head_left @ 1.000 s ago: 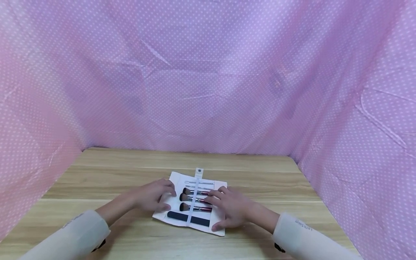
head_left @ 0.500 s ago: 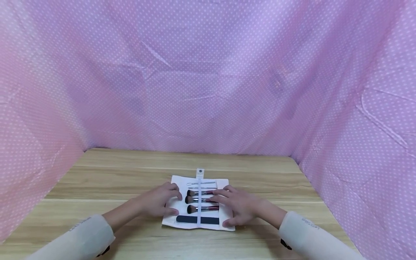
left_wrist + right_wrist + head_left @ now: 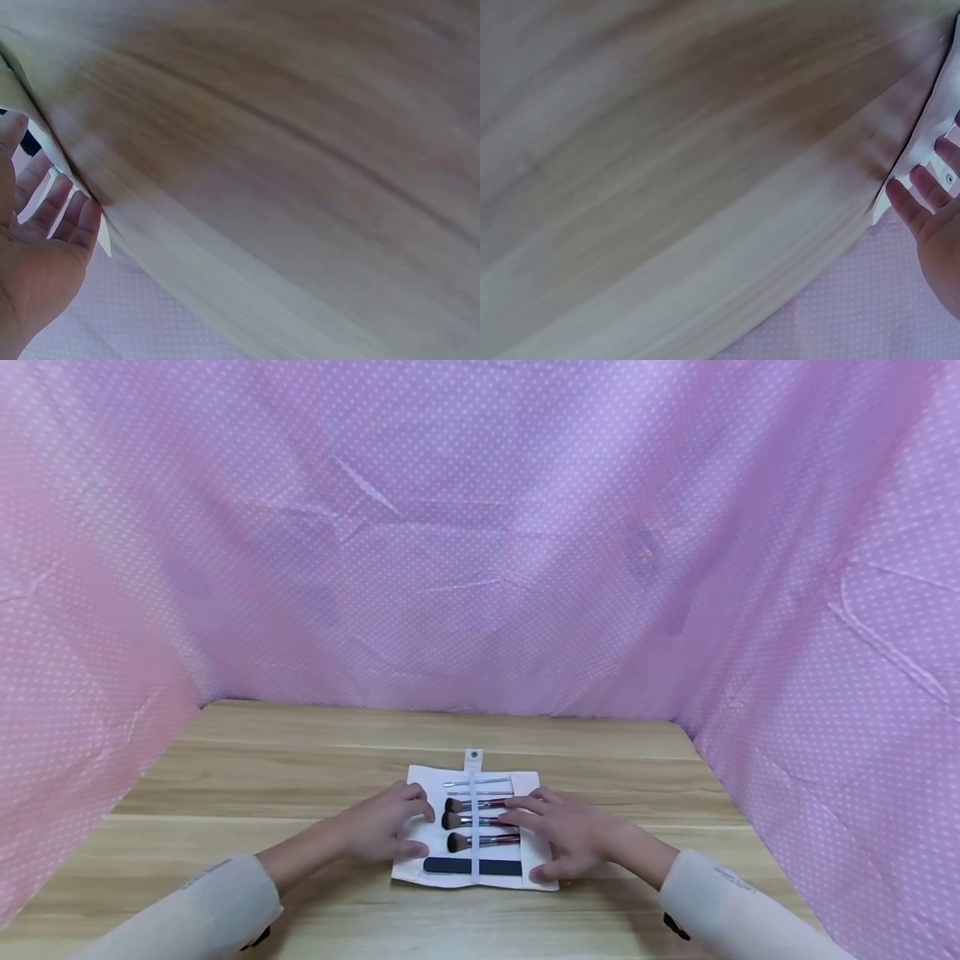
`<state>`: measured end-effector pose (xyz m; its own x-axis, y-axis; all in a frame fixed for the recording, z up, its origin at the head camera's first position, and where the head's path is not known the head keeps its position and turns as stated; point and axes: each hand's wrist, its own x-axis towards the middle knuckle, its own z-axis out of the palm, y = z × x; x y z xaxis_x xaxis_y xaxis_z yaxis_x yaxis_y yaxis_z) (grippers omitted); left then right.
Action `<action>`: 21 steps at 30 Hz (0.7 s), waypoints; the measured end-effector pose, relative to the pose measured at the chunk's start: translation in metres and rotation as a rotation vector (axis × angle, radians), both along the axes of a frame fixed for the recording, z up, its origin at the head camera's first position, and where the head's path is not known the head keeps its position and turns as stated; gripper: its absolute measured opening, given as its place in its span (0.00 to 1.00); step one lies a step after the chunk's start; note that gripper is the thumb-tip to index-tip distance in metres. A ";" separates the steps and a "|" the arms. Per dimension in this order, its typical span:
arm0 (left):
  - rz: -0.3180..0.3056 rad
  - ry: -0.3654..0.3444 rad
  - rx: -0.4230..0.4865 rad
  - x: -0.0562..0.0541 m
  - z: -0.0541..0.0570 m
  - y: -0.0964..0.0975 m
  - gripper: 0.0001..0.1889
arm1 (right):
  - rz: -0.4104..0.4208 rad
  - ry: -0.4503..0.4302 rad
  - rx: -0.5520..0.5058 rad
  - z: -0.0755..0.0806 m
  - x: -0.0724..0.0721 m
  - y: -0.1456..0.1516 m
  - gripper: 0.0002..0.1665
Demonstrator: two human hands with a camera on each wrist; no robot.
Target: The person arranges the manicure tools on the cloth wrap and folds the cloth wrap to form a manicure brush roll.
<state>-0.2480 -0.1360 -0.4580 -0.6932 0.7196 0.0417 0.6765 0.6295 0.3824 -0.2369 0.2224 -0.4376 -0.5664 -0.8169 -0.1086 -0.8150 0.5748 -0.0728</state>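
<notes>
An unrolled white brush roll (image 3: 431, 776) lies flat on the table in the head view. Under its white strap (image 3: 475, 852) are several makeup brushes (image 3: 457, 842) with dark heads and red handles, thin silver tools (image 3: 483, 782) and a flat black strip (image 3: 498, 867) resembling a nail file. My left hand (image 3: 384, 828) rests on the roll's left side, fingers spread and slightly bent. On the right side rests my right hand (image 3: 566, 835), its fingertips by the brush handles and thumb near the lower corner. Both wrist views show fingers touching the roll's edges, partly cut off.
A snap tab (image 3: 473, 757) sticks out from the roll's far edge. The wooden table (image 3: 300, 752) extends around it. Pink dotted cloth (image 3: 480, 610) hangs behind the table and along both sides.
The brush roll has shifted right and turned from tilted to nearly straight. Both hands have moved right along with it, staying on its sides.
</notes>
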 end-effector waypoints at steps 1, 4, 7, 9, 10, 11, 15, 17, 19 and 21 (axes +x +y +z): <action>0.001 -0.004 -0.001 0.000 0.000 0.002 0.21 | -0.002 -0.002 -0.002 0.000 0.000 0.002 0.50; 0.002 -0.015 -0.002 0.000 0.001 0.008 0.21 | -0.009 -0.007 -0.003 -0.002 0.001 0.008 0.51; 0.017 -0.031 -0.012 0.001 0.002 0.011 0.21 | -0.014 -0.010 0.001 -0.002 0.001 0.011 0.50; 0.026 -0.038 -0.020 0.002 0.003 0.013 0.22 | -0.014 -0.006 0.003 -0.002 0.001 0.013 0.50; 0.030 -0.042 -0.022 0.002 0.003 0.013 0.22 | -0.015 -0.004 0.003 -0.002 0.002 0.013 0.50; 0.033 -0.046 -0.024 0.003 0.003 0.013 0.22 | -0.014 0.001 0.004 -0.002 0.002 0.013 0.50; 0.026 -0.052 -0.022 0.005 0.004 0.013 0.22 | -0.005 0.025 0.001 -0.003 0.004 0.013 0.50; 0.015 -0.045 -0.016 0.006 0.006 0.013 0.22 | -0.003 0.037 -0.001 -0.003 0.006 0.014 0.50; 0.000 -0.028 -0.010 0.007 0.007 0.012 0.22 | -0.005 0.046 -0.001 -0.002 0.007 0.014 0.49; -0.014 -0.005 -0.009 0.008 0.009 0.010 0.22 | -0.010 0.051 0.004 -0.001 0.010 0.015 0.49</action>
